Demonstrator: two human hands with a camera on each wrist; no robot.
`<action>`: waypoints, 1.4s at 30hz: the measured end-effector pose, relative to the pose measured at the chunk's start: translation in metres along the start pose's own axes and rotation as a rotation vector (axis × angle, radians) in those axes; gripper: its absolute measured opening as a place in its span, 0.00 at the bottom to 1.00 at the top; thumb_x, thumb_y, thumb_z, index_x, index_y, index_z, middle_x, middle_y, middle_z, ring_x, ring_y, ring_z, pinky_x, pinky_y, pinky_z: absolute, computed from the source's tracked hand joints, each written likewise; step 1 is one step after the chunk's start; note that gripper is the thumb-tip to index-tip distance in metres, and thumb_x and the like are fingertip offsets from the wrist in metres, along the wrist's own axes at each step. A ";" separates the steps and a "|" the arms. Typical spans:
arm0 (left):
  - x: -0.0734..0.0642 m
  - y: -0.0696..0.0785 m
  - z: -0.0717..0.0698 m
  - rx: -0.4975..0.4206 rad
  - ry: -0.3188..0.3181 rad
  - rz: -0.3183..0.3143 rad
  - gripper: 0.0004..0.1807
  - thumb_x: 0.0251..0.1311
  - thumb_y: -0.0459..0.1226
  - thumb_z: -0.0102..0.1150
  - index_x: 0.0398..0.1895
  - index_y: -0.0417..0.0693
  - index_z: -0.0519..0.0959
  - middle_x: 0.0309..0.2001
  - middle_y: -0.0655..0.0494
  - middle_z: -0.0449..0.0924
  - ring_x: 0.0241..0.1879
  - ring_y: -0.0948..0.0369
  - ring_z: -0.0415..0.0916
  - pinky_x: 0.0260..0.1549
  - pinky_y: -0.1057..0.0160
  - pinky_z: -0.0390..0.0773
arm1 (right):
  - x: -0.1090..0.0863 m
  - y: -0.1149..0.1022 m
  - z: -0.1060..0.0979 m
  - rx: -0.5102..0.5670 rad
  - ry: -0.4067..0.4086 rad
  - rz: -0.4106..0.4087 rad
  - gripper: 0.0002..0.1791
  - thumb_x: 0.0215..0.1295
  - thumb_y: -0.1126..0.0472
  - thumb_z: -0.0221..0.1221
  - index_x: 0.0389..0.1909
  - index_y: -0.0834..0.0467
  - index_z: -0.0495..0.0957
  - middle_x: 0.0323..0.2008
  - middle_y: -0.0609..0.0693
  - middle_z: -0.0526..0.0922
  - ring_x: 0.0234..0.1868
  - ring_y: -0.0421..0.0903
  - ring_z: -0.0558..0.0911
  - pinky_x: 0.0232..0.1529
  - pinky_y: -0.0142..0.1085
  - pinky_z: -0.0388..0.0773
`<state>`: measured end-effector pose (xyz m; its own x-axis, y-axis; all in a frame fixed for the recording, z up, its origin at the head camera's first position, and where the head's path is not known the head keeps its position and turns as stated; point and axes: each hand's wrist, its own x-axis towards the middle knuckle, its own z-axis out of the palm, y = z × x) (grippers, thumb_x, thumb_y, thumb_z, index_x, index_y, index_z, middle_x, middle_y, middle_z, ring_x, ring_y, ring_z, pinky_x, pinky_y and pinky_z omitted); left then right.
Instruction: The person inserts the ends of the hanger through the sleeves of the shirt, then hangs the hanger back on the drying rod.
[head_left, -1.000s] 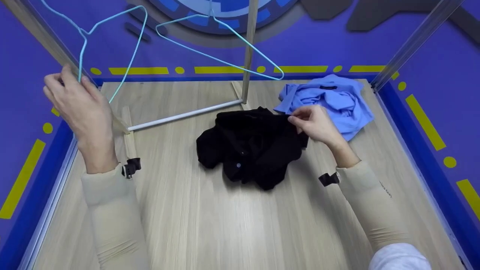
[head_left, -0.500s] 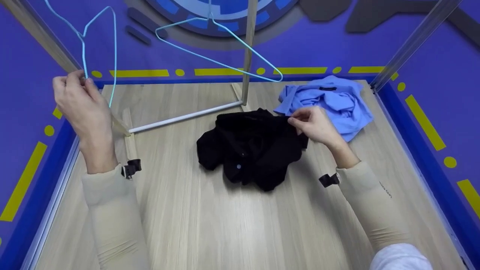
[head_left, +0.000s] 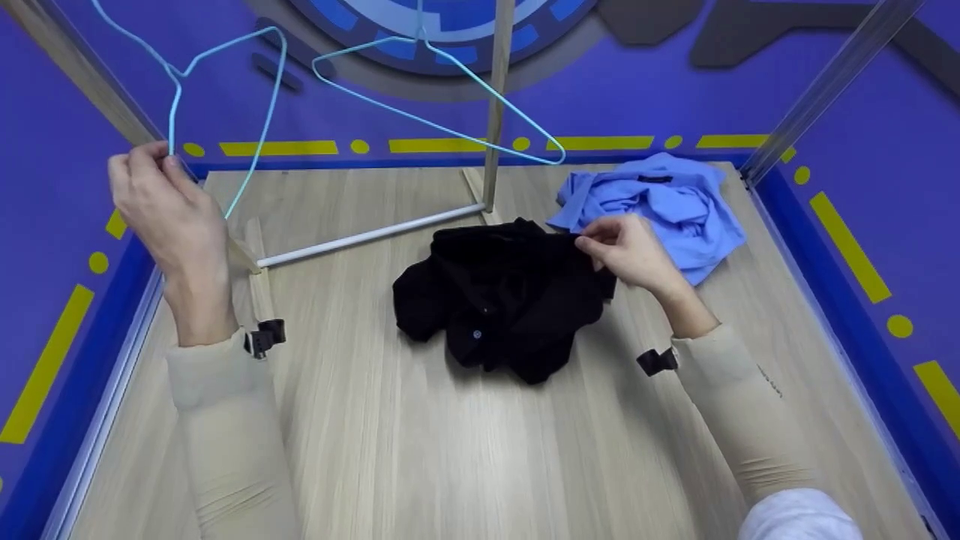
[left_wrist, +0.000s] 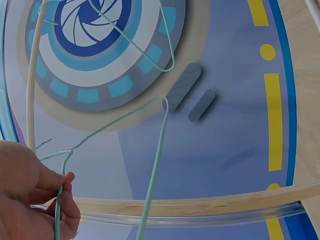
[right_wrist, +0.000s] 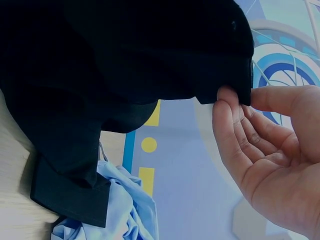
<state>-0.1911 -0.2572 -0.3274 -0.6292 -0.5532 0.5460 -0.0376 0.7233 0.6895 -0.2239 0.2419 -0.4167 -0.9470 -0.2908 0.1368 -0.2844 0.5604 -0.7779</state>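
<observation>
My left hand (head_left: 166, 206) pinches the wire of a light-blue clothes hanger (head_left: 276, 82) at the left; in the left wrist view, thumb and fingertips close on the hanger (left_wrist: 156, 155) below its bend. A crumpled black shirt (head_left: 502, 300) with a small button lies mid-table, its top edge lifted at the right. My right hand (head_left: 628, 251) pinches that raised corner. In the right wrist view the thumb and fingers of the right hand (right_wrist: 270, 145) hold the edge of the black shirt (right_wrist: 150, 55), and part of it hangs below.
A second light-blue hanger (head_left: 517, 105) hangs at the back, near a wooden post (head_left: 495, 112). A crumpled blue shirt (head_left: 697, 217) lies behind my right hand. A white rod (head_left: 367, 235) joins the stand's wooden feet low down. Blue patterned walls (head_left: 675, 97) enclose the wooden table (head_left: 420, 450).
The left hanger has turned: its side swung inward, then back out to the right. My left hand has shifted slightly right and down. My right hand and the black shirt have hardly moved.
</observation>
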 end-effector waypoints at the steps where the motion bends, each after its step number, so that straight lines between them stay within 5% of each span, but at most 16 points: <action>1: 0.000 0.000 0.000 -0.001 0.001 0.003 0.18 0.81 0.35 0.42 0.57 0.32 0.79 0.51 0.38 0.74 0.55 0.49 0.73 0.57 0.65 0.70 | 0.000 0.000 0.000 -0.003 0.001 0.001 0.07 0.69 0.63 0.65 0.38 0.65 0.87 0.22 0.54 0.85 0.20 0.48 0.83 0.26 0.28 0.77; 15: 0.000 -0.001 -0.002 -0.014 0.028 0.016 0.19 0.81 0.36 0.41 0.57 0.33 0.81 0.48 0.43 0.75 0.53 0.52 0.73 0.54 0.68 0.70 | -0.001 0.002 0.001 0.005 -0.011 0.015 0.08 0.70 0.62 0.65 0.37 0.64 0.87 0.20 0.55 0.83 0.22 0.56 0.83 0.23 0.29 0.75; 24: -0.004 -0.006 -0.008 -0.015 0.057 0.036 0.19 0.80 0.35 0.43 0.55 0.33 0.82 0.49 0.41 0.76 0.53 0.51 0.74 0.56 0.63 0.71 | -0.001 0.003 0.002 0.024 -0.007 0.016 0.07 0.70 0.65 0.65 0.38 0.66 0.87 0.20 0.60 0.82 0.19 0.44 0.80 0.21 0.28 0.73; 34: -0.015 -0.003 -0.014 -0.033 0.059 0.028 0.18 0.80 0.35 0.43 0.55 0.34 0.81 0.49 0.44 0.75 0.53 0.53 0.75 0.53 0.68 0.71 | -0.010 -0.035 -0.002 0.026 -0.016 -0.005 0.07 0.69 0.71 0.61 0.38 0.73 0.84 0.20 0.64 0.81 0.18 0.45 0.79 0.21 0.26 0.71; 42: -0.012 0.002 -0.017 -0.051 0.061 -0.001 0.17 0.79 0.35 0.44 0.55 0.36 0.82 0.45 0.55 0.73 0.52 0.55 0.75 0.50 0.71 0.69 | 0.000 -0.002 0.003 0.014 0.000 0.009 0.07 0.70 0.67 0.63 0.38 0.70 0.86 0.21 0.63 0.82 0.18 0.48 0.80 0.20 0.27 0.72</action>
<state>-0.1704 -0.2558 -0.3247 -0.5806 -0.5793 0.5721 0.0021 0.7016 0.7126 -0.2227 0.2388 -0.4170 -0.9496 -0.2852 0.1297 -0.2734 0.5519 -0.7878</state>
